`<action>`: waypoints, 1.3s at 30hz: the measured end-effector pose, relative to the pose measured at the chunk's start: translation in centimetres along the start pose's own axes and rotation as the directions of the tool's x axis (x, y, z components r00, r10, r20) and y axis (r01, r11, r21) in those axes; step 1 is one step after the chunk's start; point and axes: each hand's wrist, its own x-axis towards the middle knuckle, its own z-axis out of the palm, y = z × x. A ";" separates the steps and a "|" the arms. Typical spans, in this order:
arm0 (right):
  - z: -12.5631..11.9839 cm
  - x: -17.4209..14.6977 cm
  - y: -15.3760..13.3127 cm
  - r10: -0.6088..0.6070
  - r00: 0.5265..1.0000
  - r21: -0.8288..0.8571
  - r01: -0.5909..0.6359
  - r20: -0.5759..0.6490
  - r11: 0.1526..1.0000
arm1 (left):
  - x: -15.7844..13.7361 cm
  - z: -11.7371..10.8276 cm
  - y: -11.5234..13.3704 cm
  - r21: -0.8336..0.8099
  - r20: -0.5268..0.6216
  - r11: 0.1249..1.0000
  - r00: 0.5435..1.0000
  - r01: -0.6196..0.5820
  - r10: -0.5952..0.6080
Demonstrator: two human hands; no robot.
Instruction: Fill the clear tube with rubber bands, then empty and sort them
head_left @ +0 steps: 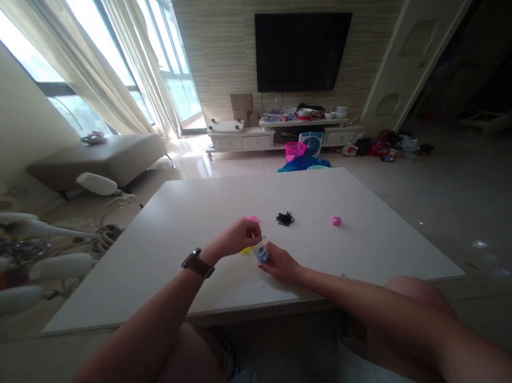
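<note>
My right hand (283,262) is wrapped round a small blue container (263,253) with a clear part on its left, tilted above the white table (188,219). Just above it, the fingers of my left hand (250,232) are pinched together; a thin yellowish bit shows at them, too small to name. A brown-strapped watch (198,263) is on my left wrist. Partly hidden under the left hand lies a yellow pile (246,250), and behind it a pink pile (252,219). Beyond my hands lies a heap of small black loops (285,218).
A pink ball-like bundle (336,220) lies on the table's right side. White lamp-like parts with cables (61,266) stand close to the left edge. Past the far edge are a pink basket (296,150), a blue bag (304,163) and a low TV cabinet (231,143).
</note>
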 end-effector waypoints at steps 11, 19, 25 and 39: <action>0.1 0.0 0.1 0.060 0.998 0.043 -0.059 -0.024 0.997 | -0.7 -0.6 0.7 0.162 0.088 0.979 0.990 -0.127 0.114; 0.4 -0.2 0.8 0.056 0.998 0.053 -0.055 -0.015 0.997 | -0.9 -0.3 1.9 0.191 0.107 0.970 0.986 -0.150 0.132; 0.5 -0.2 1.0 0.014 1.000 0.035 -0.013 -0.025 0.999 | -1.1 -0.2 2.0 0.304 0.111 0.938 0.984 -0.167 0.139; 0.6 -0.2 0.9 0.036 0.999 0.064 -0.034 -0.032 0.997 | -0.4 0.7 3.1 0.476 0.145 0.855 0.977 -0.205 0.154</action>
